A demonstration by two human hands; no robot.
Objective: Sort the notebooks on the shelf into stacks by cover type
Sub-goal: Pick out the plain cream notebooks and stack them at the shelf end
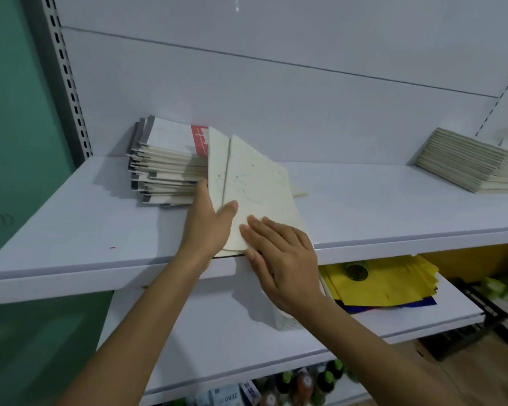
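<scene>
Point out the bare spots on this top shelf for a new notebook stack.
Widest bare patch: the shelf between the right hand on the pale notebooks and the cream stack at the right end. Another lies front left, before the grey-spined stack and left of the left hand. Crowded: the middle, where pale notebooks meet that stack.

One notebook stack (165,168) lies at the left rear of the upper shelf (85,230); a second stack (464,168) lies at its right rear. Between them, tilted notebooks (255,183) stand just beside the left stack and reach the shelf's front edge. On the lower shelf (217,332), loose sheets (387,282) lie to the right.
</scene>
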